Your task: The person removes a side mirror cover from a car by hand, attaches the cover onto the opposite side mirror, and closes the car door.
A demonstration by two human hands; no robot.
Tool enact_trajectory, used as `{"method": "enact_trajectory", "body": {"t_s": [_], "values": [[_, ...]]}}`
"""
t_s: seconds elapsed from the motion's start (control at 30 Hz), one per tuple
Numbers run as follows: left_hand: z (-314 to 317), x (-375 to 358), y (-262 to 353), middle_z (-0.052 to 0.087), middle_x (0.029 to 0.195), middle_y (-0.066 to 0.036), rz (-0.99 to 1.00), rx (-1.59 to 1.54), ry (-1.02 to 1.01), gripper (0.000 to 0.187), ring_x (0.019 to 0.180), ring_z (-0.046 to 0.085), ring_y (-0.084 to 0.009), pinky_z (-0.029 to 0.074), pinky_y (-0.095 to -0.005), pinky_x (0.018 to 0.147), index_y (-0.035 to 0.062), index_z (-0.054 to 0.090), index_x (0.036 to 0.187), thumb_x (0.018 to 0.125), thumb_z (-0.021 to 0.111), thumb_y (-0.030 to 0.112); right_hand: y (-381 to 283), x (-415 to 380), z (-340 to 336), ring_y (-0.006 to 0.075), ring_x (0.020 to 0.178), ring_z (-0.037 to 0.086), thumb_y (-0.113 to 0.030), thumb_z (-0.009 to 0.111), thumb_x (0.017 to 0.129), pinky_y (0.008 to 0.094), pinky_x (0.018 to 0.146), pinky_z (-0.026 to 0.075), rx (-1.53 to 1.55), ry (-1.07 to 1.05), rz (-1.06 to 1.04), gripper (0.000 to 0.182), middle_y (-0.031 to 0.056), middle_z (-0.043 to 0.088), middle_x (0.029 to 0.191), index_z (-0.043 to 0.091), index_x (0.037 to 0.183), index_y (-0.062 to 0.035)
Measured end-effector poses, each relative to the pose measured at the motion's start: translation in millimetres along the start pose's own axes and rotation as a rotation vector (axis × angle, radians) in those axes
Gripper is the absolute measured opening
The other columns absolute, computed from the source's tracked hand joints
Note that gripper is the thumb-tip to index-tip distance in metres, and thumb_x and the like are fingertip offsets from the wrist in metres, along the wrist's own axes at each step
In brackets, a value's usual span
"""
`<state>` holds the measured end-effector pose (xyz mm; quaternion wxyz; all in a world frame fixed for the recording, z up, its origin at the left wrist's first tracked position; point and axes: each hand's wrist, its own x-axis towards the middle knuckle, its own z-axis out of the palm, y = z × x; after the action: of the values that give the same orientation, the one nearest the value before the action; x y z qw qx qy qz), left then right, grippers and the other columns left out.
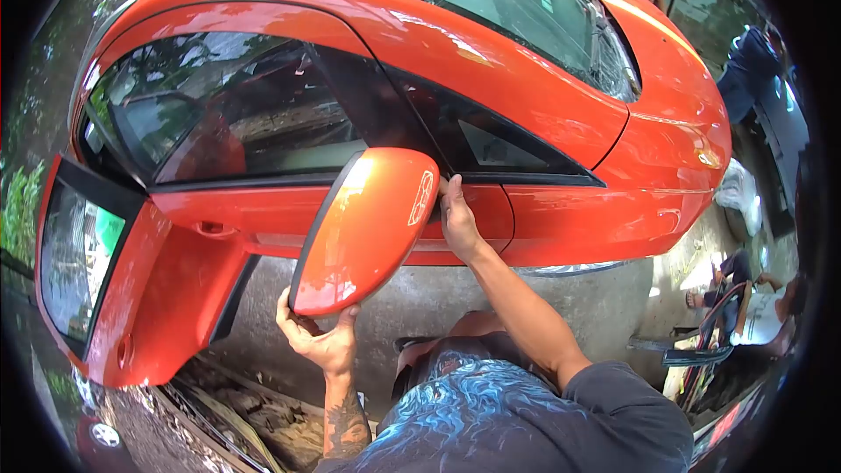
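An orange-red car side mirror stands out from the front door of a car of the same colour. Its glossy cover faces up, with a pale outlined marking near the inner end. My left hand grips the mirror's outer end from below, thumb on one side and fingers on the other. At the inner end, by the front corner of the door window, my right hand holds the mirror's edge. Some right-hand fingers and the mirror's mount are hidden behind the cover.
The car's rear door hangs open at the left. Wooden boards and debris lie below it. At the right, a seated person in a white shirt is near dark trim pieces. Other people are beyond the car's front.
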<state>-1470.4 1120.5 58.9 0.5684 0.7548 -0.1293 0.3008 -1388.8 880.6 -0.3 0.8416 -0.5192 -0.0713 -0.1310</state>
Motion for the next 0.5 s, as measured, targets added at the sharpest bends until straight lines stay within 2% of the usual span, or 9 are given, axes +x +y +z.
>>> {"method": "enact_trajectory", "body": {"t_s": [0.1,0.33,0.4,0.47,0.5], "values": [[9.3,-3.8,7.3,0.048,0.125,-0.013,-0.031,0.005,0.089,0.094,0.117,0.049,-0.0247,0.038,-0.0374,0.102,-0.0018,0.035,0.137,0.062,0.09,0.012,-6.7,0.0,-1.7,0.0228,0.135,0.033,-0.064,0.017,0.097,0.036,0.114,0.016,-0.028,-0.037,-0.006,0.083,0.014,0.046,0.139,0.043,0.135,0.0042],[14.7,-6.0,11.3,0.047,0.126,-0.015,-0.041,-0.015,0.105,0.096,0.117,0.048,-0.0254,0.038,-0.0379,0.102,-0.0022,0.031,0.139,0.064,0.089,0.015,-10.1,3.5,-1.3,0.0216,0.132,0.036,-0.064,0.017,0.097,0.0355,0.114,0.017,0.013,-0.074,0.005,0.083,0.0129,0.048,0.136,0.044,0.135,0.0045],[14.6,-7.5,11.5,0.047,0.127,-0.015,-0.046,-0.003,0.112,0.097,0.117,0.048,-0.0253,0.038,-0.0377,0.102,-0.0022,0.031,0.139,0.064,0.09,0.015,-8.3,2.9,-1.1,0.0233,0.135,0.034,-0.065,0.017,0.096,0.036,0.114,0.016,0.008,-0.042,-0.001,0.085,0.0154,0.046,0.138,0.042,0.135,0.0061],[15.1,-6.0,11.0,0.048,0.127,-0.017,-0.003,0.02,0.105,0.092,0.119,0.048,-0.0259,0.038,-0.0379,0.102,-0.0039,0.033,0.138,0.069,0.087,0.025,-4.5,2.5,-2.4,0.0232,0.135,0.034,-0.063,0.016,0.097,0.0362,0.114,0.016,-0.008,-0.003,0.008,0.083,0.0148,0.046,0.14,0.043,0.136,0.0045],[14.6,-3.8,10.4,0.048,0.127,-0.017,0.001,0.019,0.116,0.092,0.119,0.048,-0.0259,0.038,-0.0379,0.102,-0.0039,0.033,0.138,0.069,0.087,0.025,-4.2,4.6,-4.3,0.023,0.135,0.034,-0.062,0.015,0.097,0.0365,0.114,0.016,-0.027,0.038,0.021,0.081,0.0143,0.045,0.141,0.043,0.136,0.003]]}}
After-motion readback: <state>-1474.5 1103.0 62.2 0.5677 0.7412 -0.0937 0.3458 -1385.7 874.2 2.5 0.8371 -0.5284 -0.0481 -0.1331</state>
